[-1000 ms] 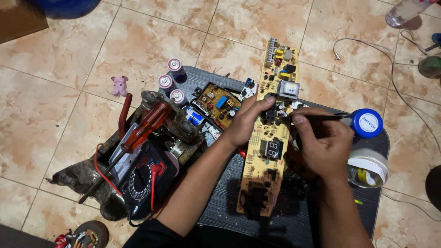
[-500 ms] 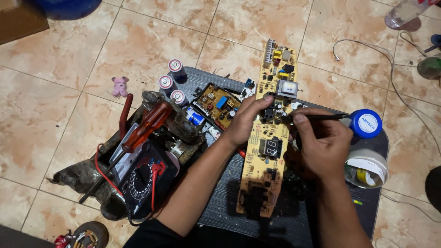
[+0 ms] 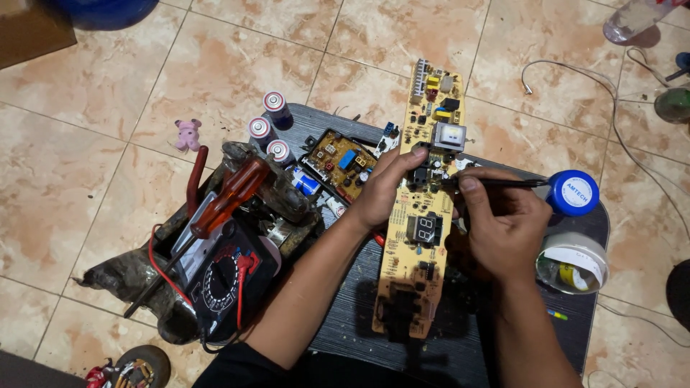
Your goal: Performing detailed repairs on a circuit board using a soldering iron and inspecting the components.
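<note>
**Two hands on a long yellow board**

Close to the camera, the left hand [image 3: 384,190] grips the left edge of the long yellow circuit board [image 3: 420,237], thumb on top and fingers curled under. The right hand [image 3: 503,226] pinches a thin dark tool [image 3: 496,183], and its tip touches the parts near the middle of the board. The board lies on a dark mat [image 3: 359,323] on the floor.

Not much has changed from a second ago. Both hands and the tool tip stay at the same spot on the board, so the work there looks to be still going on.

Left of the arms is one black meter [image 3: 223,284] with red wires. One orange-handled screwdriver [image 3: 226,197] lies over a dirty tool bag [image 3: 136,276].

Farther out sit one smaller board [image 3: 339,162], three batteries [image 3: 269,129] standing up, and one small pink toy [image 3: 188,133]. On the right are one blue cap [image 3: 577,192] and one roll of tape [image 3: 573,260]. One thin white wire [image 3: 611,93] curls on the tiles [image 3: 108,108].
</note>
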